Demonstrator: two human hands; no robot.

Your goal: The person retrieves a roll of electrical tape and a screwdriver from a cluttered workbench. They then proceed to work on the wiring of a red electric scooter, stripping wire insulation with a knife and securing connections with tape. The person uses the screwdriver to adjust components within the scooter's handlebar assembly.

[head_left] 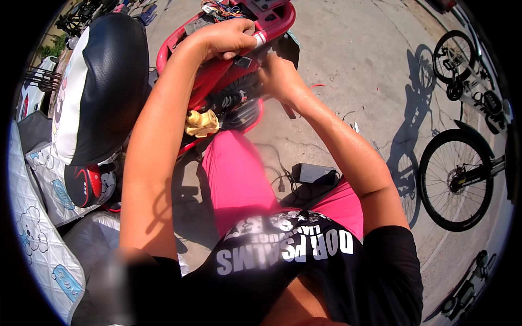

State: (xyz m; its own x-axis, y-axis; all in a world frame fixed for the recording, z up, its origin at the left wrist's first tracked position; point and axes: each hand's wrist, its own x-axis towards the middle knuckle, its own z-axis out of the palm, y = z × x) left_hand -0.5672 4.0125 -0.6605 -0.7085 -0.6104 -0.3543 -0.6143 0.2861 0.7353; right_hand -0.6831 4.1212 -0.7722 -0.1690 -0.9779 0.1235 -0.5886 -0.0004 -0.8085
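Note:
A red scooter body (206,81) stands in front of me with its top uncovered and coloured wires (220,11) exposed inside. My left hand (234,39) is closed on the upper edge of the red panel. Just below it, my right hand (277,76) reaches to the underside of that panel, fingers curled; whatever they hold is hidden. Under the panel sit a black spring shock (225,99), a yellow fitting (201,124) and a clear red-rimmed lamp cover (244,115).
A black-and-white seat (106,81) and quilted covers (41,217) lie to my left. A grey charger box (312,175) with cords sits on the concrete (353,70) by my legs. Bicycles (457,182) stand along the right. A white car (35,89) is behind at upper left.

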